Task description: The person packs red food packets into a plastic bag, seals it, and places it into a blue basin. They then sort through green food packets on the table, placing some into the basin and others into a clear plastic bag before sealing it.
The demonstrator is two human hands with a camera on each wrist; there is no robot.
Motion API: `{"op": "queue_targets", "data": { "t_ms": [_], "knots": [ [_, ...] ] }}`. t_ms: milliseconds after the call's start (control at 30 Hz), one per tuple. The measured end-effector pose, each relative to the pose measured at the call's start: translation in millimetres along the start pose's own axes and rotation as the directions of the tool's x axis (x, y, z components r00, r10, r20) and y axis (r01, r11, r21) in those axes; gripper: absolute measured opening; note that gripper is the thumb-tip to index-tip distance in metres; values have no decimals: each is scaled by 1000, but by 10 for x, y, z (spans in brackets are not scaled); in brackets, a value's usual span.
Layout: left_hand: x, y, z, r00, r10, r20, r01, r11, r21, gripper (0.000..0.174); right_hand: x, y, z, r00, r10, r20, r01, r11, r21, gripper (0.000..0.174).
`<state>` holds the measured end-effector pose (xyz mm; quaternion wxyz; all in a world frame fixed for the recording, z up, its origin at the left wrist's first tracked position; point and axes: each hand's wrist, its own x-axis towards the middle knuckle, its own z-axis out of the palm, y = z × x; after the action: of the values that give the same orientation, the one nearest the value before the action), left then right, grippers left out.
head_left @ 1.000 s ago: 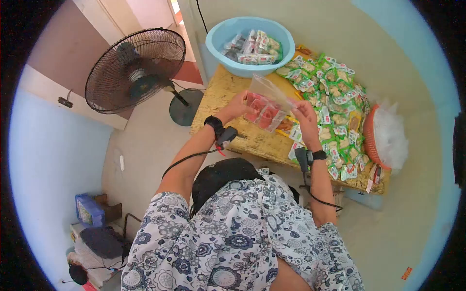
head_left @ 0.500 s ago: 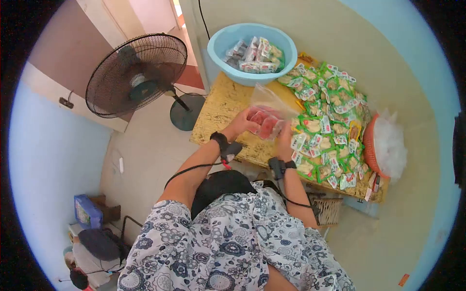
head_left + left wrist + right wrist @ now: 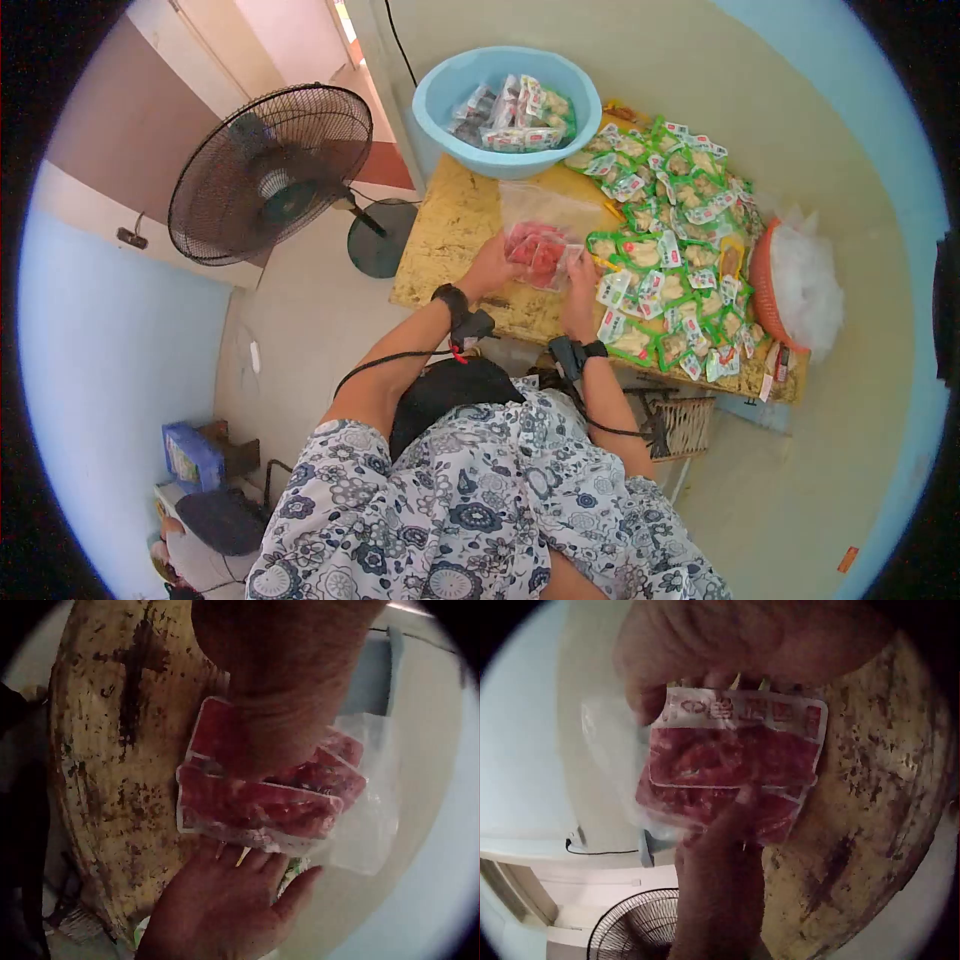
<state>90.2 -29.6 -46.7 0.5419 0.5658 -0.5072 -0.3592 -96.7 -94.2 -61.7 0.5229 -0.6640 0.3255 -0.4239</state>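
Observation:
A clear plastic bag (image 3: pixel 560 207) with several red vacuum-sealed food packets (image 3: pixel 540 250) inside stands over the near part of the table, its loose top rising away from the person. My left hand (image 3: pixel 490 268) grips the bag's left side, its thumb (image 3: pixel 744 799) lying over the packets. My right hand (image 3: pixel 578 295) is at the bag's right side. In the left wrist view its fingers stretch against the packets' edge and its thumb (image 3: pixel 301 891) stands apart from them. Pale printing shows along one packet (image 3: pixel 735 742) in the right wrist view.
The worn yellow table (image 3: pixel 450 225) carries a blue basin (image 3: pixel 432 125) of packets at the back. Many green-edged food packets (image 3: pixel 690 275) spread over its right part. Beside them, an orange basket (image 3: pixel 765 290) holds clear plastic bags (image 3: pixel 812 285). A standing fan (image 3: pixel 275 180) is at left.
My right hand has left the bag's upper edge and moved down and left to its side. The bag has come lower and stands straighter. My left hand stays on it.

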Motion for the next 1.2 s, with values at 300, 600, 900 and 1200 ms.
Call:
{"op": "queue_targets", "data": {
  "t_ms": [300, 600, 900, 1200],
  "knots": [
    [38, -11, -23, 992, 15, 122, 11, 978, -208, 53, 89, 96, -161, 991, 120, 52, -128, 972, 197, 43],
    [-49, -338, 10, 989, -45, 142, 72, 979, -193, 48, 15, 177, -127, 995, 95, 11, -96, 993, 70, 41],
    [-118, 20, -130, 995, -51, 85, 66, 981, -180, 46, 132, 273, -74, 995, 101, 15, -101, 995, -7, 36],
    [-185, 10, -113, 989, -79, 123, 108, 961, -256, 44, 11, 231, -92, 997, 73, -29, -75, 994, -73, 35]
  ]
}}
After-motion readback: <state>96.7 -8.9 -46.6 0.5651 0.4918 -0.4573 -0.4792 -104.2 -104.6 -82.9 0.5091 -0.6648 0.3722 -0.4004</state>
